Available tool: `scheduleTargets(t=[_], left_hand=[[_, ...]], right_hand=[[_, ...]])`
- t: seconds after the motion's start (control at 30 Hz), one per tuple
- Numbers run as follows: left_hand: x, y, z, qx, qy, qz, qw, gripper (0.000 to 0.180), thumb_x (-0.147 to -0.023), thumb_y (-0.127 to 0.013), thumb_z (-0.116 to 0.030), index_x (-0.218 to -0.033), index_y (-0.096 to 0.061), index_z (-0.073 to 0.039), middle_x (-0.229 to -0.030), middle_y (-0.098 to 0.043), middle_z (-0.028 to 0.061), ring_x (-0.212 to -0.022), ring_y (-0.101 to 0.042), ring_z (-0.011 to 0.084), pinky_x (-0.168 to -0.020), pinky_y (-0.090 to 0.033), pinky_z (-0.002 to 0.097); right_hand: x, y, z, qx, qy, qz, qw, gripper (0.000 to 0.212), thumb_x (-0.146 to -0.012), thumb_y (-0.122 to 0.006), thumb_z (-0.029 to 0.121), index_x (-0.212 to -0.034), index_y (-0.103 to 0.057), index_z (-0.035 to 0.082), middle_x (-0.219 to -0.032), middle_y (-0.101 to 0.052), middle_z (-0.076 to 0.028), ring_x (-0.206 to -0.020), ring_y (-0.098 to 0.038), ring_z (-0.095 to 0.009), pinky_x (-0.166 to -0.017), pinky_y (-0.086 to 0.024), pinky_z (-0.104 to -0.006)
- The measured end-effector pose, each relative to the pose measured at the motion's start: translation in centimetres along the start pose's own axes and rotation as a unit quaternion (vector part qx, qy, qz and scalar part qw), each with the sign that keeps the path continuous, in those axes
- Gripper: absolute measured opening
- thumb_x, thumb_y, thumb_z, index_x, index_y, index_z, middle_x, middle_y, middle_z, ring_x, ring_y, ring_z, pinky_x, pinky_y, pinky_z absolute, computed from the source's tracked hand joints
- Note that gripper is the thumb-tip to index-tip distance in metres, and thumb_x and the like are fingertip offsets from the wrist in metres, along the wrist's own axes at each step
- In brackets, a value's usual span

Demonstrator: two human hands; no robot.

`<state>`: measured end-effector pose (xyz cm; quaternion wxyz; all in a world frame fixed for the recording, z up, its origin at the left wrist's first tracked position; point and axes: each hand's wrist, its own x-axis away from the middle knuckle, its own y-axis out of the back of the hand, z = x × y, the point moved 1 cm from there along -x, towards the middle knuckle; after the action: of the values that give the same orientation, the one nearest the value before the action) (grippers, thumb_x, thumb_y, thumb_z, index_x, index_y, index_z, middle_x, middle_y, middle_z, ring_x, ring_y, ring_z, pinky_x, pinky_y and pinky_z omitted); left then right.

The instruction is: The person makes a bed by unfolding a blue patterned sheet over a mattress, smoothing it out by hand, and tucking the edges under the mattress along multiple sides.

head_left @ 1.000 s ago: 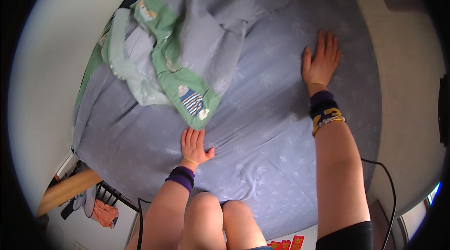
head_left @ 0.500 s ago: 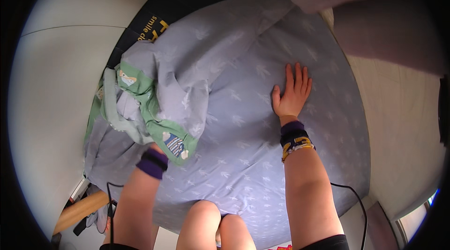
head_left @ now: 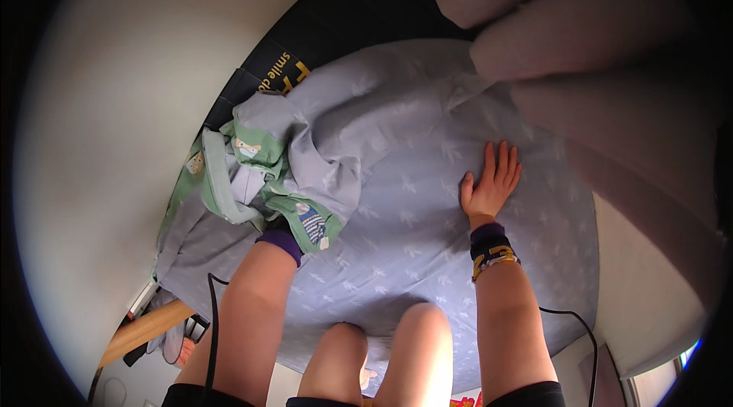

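A bunched cloth cover (head_left: 328, 170), grey on one side with green printed parts, lies on the left of the bed. My left hand is out of sight under its near green flap (head_left: 314, 225); only the purple wristband (head_left: 281, 245) and forearm show, so its fingers cannot be judged. To the right, my right hand (head_left: 489, 187) rests flat on the grey patterned sheet (head_left: 412, 231), fingers spread and holding nothing.
A black padded headboard (head_left: 359, 14) with yellow lettering curves along the far side. Mauve fabric (head_left: 565, 33) hangs at the upper right. Pale walls (head_left: 107, 140) flank the bed. Near the lower left is a wooden bar (head_left: 145, 331). Black cables run beside both arms.
My left hand has gone deeper under the green flap; its wrist is now at the cloth's edge. My right hand stays flat on the sheet. The view has shifted, and my knees are farther apart.
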<state>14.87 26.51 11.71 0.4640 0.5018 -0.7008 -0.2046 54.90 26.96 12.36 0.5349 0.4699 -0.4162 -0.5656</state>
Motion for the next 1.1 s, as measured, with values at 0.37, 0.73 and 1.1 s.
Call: scheduleTargets(t=[0.37,0.73,1.1], left_hand=[[5.7,-4.8,2.0,0.432,0.368,-0.042,0.822,0.057,-0.092,-0.046,-0.044,-0.140,-0.051,-0.013,-0.144,-0.051,0.0112,-0.131,-0.049,0.0339,-0.111,-0.037,0.0483],[7.8,-7.3,1.8,0.646,0.386,-0.064,0.655,0.058,-0.096,-0.043,-0.045,-0.143,-0.047,-0.012,-0.145,-0.050,0.0109,-0.132,-0.048,0.0333,-0.113,-0.035,0.0479],[8.3,-8.0,2.6,0.735,0.333,-0.071,0.586,0.059,-0.099,-0.039,-0.046,-0.147,-0.043,-0.012,-0.147,-0.048,0.0106,-0.133,-0.047,0.0328,-0.114,-0.034,0.0475]], right_hand=[[1.5,-0.3,-0.3,0.036,0.015,0.033,0.999,0.064,-0.097,-0.036,0.045,-0.146,-0.043,0.003,-0.153,-0.036,-0.021,-0.146,-0.026,-0.041,-0.118,-0.014,-0.0567],[0.7,0.6,0.1,0.028,0.028,0.008,0.999,0.063,-0.094,-0.039,0.043,-0.143,-0.048,0.005,-0.151,-0.039,-0.019,-0.145,-0.028,-0.039,-0.118,-0.016,-0.0576],[0.7,1.0,0.2,0.013,0.027,-0.015,0.999,0.063,-0.086,-0.049,0.036,-0.142,-0.049,0.007,-0.151,-0.040,-0.017,-0.144,-0.030,-0.038,-0.119,-0.017,-0.0560]])
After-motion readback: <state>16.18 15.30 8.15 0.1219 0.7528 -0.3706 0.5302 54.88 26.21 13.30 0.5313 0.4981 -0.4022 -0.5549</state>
